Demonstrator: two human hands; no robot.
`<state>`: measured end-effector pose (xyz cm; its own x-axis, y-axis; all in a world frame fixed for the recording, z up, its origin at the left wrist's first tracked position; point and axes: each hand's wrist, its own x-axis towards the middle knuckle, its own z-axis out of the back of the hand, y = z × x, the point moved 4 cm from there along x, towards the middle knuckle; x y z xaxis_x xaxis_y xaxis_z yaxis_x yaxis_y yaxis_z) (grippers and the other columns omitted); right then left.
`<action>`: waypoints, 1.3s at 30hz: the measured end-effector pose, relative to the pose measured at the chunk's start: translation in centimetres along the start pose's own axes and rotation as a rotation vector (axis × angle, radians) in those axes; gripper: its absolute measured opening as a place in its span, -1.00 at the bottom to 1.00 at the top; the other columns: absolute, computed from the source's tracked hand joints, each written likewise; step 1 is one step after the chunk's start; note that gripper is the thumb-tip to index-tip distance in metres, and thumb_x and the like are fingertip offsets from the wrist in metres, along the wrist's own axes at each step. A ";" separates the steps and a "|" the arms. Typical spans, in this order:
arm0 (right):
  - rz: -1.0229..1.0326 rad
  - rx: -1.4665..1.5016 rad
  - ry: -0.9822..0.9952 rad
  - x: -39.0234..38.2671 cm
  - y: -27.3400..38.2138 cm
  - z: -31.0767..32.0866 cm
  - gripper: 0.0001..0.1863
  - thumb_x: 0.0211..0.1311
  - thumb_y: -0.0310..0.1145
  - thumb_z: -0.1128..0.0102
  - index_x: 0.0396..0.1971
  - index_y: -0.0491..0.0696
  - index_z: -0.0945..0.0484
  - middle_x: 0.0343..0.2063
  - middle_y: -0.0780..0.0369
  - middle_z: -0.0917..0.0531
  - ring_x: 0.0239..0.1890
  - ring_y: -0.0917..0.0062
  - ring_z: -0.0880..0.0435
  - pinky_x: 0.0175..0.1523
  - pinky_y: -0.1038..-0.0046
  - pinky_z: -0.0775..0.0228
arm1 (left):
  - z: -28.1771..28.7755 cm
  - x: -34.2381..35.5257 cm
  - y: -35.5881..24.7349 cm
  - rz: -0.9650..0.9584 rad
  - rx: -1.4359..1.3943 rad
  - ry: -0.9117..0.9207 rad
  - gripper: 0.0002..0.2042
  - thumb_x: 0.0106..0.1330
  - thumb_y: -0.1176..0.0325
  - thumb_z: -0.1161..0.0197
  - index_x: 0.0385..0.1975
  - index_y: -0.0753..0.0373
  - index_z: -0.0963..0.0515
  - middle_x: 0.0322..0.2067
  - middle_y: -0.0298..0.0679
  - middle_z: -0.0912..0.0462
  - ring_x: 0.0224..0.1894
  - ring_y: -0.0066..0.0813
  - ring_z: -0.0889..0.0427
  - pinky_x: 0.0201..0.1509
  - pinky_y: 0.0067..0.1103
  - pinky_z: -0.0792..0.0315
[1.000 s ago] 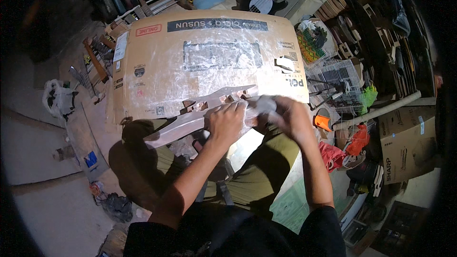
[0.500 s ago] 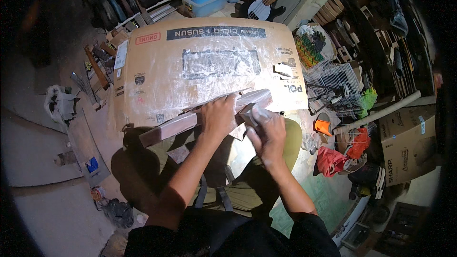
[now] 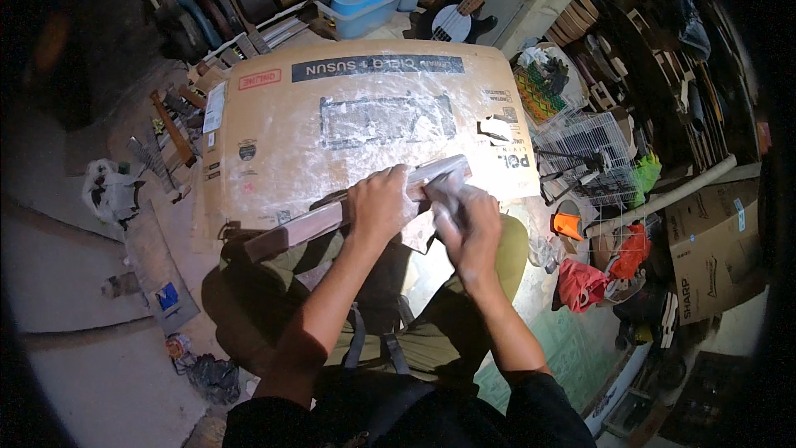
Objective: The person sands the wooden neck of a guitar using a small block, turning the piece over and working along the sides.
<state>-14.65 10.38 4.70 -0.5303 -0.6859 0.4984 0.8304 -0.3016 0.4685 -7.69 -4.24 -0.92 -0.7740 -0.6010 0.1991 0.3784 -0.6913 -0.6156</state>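
Observation:
A long, dusty piece of wood (image 3: 300, 229) lies slantwise across my lap, its far right end resting over the cardboard's near edge. My left hand (image 3: 379, 204) is closed over its middle, fingers wrapped across the top. Close to the wood's right end, my right hand (image 3: 469, 222) is curled against it. Motion smears those fingers, and a greyish thing under them is too blurred to name. The large flat cardboard box (image 3: 274, 149) in front of me carries white dust over its top.
Beyond the cardboard stand a blue plastic tub (image 3: 369, 21) and a dark bass guitar (image 3: 473, 23). To the right are a white wire rack (image 3: 593, 153), an orange object (image 3: 567, 226), a red bag (image 3: 580, 284) and a cardboard carton (image 3: 717, 253). A white plastic bag (image 3: 112, 191) lies left.
My right hand has shifted slightly along the wood's right end and is now more blurred. The left hand keeps its hold. The whole view has tilted a little.

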 end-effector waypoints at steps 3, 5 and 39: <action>-0.628 0.223 -0.007 -0.8 -6.8 -0.4 -0.57 0.01 -0.42 -0.45 -0.05 -0.11 -0.62 -0.25 0.05 -0.63 -0.14 0.16 -0.58 0.03 0.27 -0.40 | -0.6 -0.1 -1.0 -0.048 -0.004 -0.021 -0.64 0.16 0.14 -0.40 -0.15 0.25 -0.63 -0.43 -0.02 -0.72 -0.38 -0.01 -0.74 -0.31 -0.18 -0.57; -0.496 0.246 -0.036 0.9 -5.3 0.7 -0.60 0.05 -0.41 -0.46 -0.09 -0.16 -0.61 -0.32 0.07 -0.64 -0.25 0.24 -0.59 -0.05 0.30 -0.44 | -1.0 -0.3 -0.7 -0.053 -0.016 -0.040 -0.59 0.12 0.09 -0.42 -0.16 0.26 -0.63 -0.42 -0.04 -0.73 -0.38 -0.02 -0.74 -0.32 -0.20 -0.58; 0.018 -0.070 -0.066 -1.9 0.9 1.0 -0.64 0.01 -0.41 -0.46 -0.16 -0.13 -0.62 -0.30 0.08 -0.64 -0.21 0.23 -0.59 -0.05 0.29 -0.41 | -2.4 -2.1 0.4 -0.123 -0.025 -0.113 -0.72 0.12 0.30 -0.38 -0.20 0.29 -0.62 -0.40 -0.09 -0.73 -0.37 -0.12 -0.76 -0.36 -0.29 -0.60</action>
<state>-13.10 12.08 4.90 -0.5236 -0.6469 0.5544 0.8485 -0.3367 0.4084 -7.11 -2.27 -3.46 -0.7516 -0.5544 0.3575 0.2705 -0.7533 -0.5995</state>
